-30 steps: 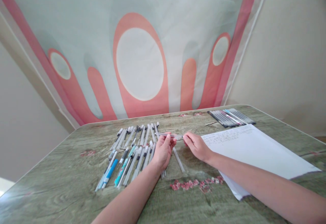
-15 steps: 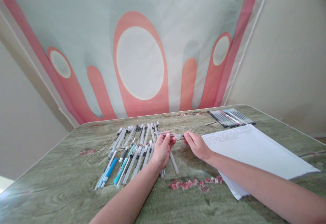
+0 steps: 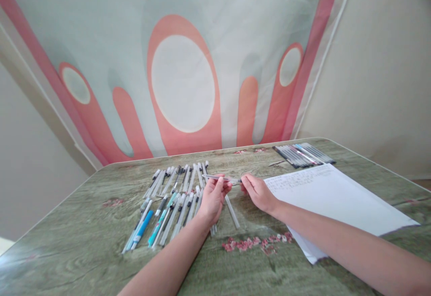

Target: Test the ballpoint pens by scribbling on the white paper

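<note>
Held level between my two hands is a slim pen (image 3: 232,180) with a clear greyish barrel, its thin tip pointing left and its dark end to the right. The fingers of my left hand (image 3: 212,201) pinch it along the tip half. My right hand (image 3: 260,193) grips the dark end, its fingertips partly hidden. Under and beside my left hand lie clear pen barrels (image 3: 232,213). Left of it, capped pens (image 3: 173,222) lie in a near row, some blue and teal. A farther row of clear pens with white or black caps (image 3: 171,180) sits behind them.
On the right, a white sheet of paper (image 3: 340,202) with handwriting along its top lies partly under my right forearm. Behind it, several slim pens or refills (image 3: 303,154) lie side by side. The wood-patterned table (image 3: 84,224) has printed pink flowers and meets a patterned backdrop.
Both hands hold the same pen in nearly the same place. The view has shifted slightly, and nothing on the table has visibly moved.
</note>
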Demonstrator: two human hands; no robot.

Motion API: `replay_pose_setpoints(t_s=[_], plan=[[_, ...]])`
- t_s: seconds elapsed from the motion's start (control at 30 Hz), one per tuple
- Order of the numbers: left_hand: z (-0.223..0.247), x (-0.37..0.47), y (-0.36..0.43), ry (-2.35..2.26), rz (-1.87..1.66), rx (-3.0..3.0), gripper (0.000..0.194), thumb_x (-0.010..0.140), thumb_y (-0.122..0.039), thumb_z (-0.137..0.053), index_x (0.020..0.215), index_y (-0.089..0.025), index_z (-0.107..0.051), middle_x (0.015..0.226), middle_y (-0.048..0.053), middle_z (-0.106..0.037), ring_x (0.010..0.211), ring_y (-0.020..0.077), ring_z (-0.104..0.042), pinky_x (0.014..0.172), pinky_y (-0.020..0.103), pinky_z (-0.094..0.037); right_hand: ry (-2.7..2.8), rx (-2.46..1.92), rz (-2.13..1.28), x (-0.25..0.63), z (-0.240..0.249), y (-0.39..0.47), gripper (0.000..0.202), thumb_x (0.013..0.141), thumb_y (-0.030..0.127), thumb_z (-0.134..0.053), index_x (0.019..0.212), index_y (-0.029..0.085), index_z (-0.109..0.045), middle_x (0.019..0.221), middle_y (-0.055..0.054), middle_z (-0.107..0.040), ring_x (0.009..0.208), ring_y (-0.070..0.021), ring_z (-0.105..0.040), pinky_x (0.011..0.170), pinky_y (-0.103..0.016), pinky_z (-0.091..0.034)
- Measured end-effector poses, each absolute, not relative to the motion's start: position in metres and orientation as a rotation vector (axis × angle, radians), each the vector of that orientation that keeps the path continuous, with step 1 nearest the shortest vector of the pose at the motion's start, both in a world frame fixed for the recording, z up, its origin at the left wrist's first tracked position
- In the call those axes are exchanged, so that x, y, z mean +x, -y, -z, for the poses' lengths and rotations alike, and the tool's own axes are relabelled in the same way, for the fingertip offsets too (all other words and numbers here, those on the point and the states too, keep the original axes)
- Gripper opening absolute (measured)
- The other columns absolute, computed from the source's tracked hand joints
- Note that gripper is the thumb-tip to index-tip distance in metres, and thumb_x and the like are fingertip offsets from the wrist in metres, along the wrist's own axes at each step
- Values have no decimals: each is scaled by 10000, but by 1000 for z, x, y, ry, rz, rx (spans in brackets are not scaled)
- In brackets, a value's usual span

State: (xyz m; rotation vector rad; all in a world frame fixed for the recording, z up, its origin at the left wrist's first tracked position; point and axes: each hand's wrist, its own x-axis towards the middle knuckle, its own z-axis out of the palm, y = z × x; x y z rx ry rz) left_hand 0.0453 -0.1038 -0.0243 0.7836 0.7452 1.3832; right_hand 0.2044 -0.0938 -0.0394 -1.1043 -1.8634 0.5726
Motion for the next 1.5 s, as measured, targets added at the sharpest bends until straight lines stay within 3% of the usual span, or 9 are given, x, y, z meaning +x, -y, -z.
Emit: replay_pose_setpoints(t_s=[0.2, 0.47, 0.67, 0.8, 0.97, 1.17, 1.33, 1.5], plan=[[23, 46, 104, -748, -1393, 766, 249, 722, -279, -626, 904, -160, -503, 778, 4, -601, 677, 70, -567, 725, 228, -433, 1844, -1092, -563, 204, 37, 96, 175, 870, 345, -390, 904, 200, -482, 692, -1, -545, 599, -130, -502, 582, -250, -378], [24, 46, 105, -756, -1377, 801, 248, 724, -287, -623, 897, -159, -499, 800, 3, -603, 669, 66, -562, 738, 235, -432, 1867, -1116, -666, 205, 37, 95, 328, 905, 371, -297, 667, 204, -447, 514, 31, -485, 499, -118, -482, 564, -251, -363], [24, 45, 104, -747, -1387, 773, 247, 729, -286, -618, 904, -160, -500, 821, 9, -599, 679, 64, -560, 739, 230, -428, 1767, -1045, -753, 203, 37, 96, 254, 884, 403, -347, 784, 208, -476, 577, 29, -507, 509, -119, -481, 534, -245, -366], [23, 45, 104, -729, -1381, 827, 220, 744, -282, -601, 896, -160, -499, 819, 8, -601, 692, 65, -559, 753, 233, -425, 1809, -996, -749, 205, 30, 99, 274, 879, 398, -366, 720, 202, -473, 580, 22, -506, 534, -115, -476, 553, -245, -373], [20, 45, 105, -742, -1370, 876, 261, 717, -302, -626, 902, -166, -501, 856, 18, -617, 689, 69, -563, 740, 234, -426, 1647, -954, -1130, 203, 32, 97, 386, 872, 463, -331, 632, 186, -452, 496, 37, -480, 436, -93, -457, 476, -228, -370], [20, 47, 106, -734, -1368, 812, 258, 722, -309, -621, 897, -166, -496, 847, 14, -611, 686, 66, -563, 745, 228, -423, 1319, -815, -1595, 201, 37, 92, 368, 831, 497, -377, 666, 175, -445, 495, 38, -483, 387, -87, -447, 401, -214, -364], [20, 48, 107, -736, -1363, 825, 246, 731, -301, -613, 903, -169, -498, 845, 13, -608, 685, 68, -560, 743, 229, -424, 1377, -819, -1465, 203, 33, 93, 290, 806, 446, -468, 689, 180, -460, 595, 33, -487, 501, -95, -491, 428, -205, -392], [21, 46, 105, -759, -1392, 908, 258, 720, -325, -620, 892, -169, -510, 827, 10, -610, 678, 73, -564, 742, 231, -428, 1425, -848, -1432, 202, 33, 93, 324, 809, 471, -452, 659, 184, -441, 562, 37, -456, 493, -96, -468, 422, -207, -384]])
